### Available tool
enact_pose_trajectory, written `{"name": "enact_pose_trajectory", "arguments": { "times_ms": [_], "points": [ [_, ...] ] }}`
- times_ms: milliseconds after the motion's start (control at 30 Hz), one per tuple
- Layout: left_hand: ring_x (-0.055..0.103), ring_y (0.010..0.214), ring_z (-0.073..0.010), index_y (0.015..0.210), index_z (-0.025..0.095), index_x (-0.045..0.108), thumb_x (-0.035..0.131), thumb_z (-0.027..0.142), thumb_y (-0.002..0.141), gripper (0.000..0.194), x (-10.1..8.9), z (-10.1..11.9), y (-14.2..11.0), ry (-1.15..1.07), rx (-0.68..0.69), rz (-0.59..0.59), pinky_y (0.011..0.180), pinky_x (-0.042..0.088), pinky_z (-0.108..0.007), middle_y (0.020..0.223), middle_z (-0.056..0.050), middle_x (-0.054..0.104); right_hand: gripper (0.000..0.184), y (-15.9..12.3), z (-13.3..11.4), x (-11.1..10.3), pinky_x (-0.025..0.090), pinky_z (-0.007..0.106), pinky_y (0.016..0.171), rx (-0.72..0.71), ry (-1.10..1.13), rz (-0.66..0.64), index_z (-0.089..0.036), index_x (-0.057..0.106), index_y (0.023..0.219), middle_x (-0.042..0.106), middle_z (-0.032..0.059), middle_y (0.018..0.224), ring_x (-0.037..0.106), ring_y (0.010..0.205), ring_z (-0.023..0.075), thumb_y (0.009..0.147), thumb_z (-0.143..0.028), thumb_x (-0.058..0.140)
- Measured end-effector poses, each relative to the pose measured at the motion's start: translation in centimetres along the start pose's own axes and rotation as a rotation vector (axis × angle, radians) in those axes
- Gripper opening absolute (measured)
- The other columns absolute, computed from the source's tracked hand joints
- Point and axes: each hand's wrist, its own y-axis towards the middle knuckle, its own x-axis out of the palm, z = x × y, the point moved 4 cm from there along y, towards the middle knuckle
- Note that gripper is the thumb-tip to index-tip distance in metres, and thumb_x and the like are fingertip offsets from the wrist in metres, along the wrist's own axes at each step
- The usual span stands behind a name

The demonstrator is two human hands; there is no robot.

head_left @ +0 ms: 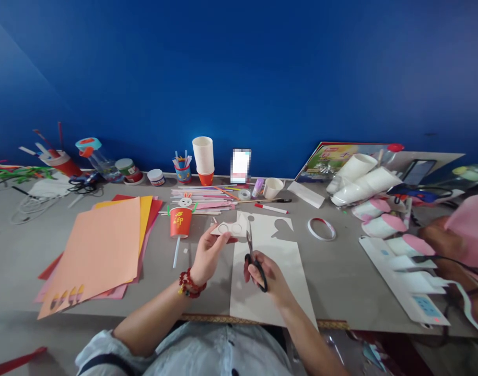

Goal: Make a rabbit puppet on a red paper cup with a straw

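Your left hand (208, 254) pinches white paper (230, 228) marked with two circles; your right hand (270, 272) grips black-handled scissors (250, 244); yellow Chinese characters mark the red paper cup (179, 222)

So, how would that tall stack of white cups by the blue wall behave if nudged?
The white cup stack might tip easily, as it rises tall above a red cup. It is probably light for its size, since it looks like paper. Once over, it could roll, given its round sides.
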Motion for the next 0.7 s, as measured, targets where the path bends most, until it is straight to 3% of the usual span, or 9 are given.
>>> {"name": "enact_pose_trajectory", "arguments": {
  "times_ms": [167,700],
  "points": [
    [0.068,0.078,-0.0188,0.086,0.018,0.064,0.074,0.045,0.077,0.03,0.7,-0.7,-0.5,-0.062,-0.034,-0.034,0.079,0.06,-0.039,0.087,-0.003,0.071,0.043,-0.2,0.9,0.4,0.033,0.023,0.048,0.015,0.056,-0.005,-0.02,0.055,0.078,0.057,-0.0013,0.061,0.049,0.051,0.0114,0.076,-0.059,0.072],
    [0.069,0.074,-0.0167,0.085,0.017,0.064,0.074,0.037,0.08,0.024,0.4,-0.9,-0.8,-0.136,-0.006,-0.033,0.079,0.061,-0.038,0.081,-0.001,0.071,0.048,-0.1,1.2,0.3,0.031,0.023,0.048,0.074,0.02,0.047,-0.02,0.049,0.068,0.052,-0.004,0.052,0.046,0.046,0.0091,0.074,-0.062,0.073]
  ]
}}
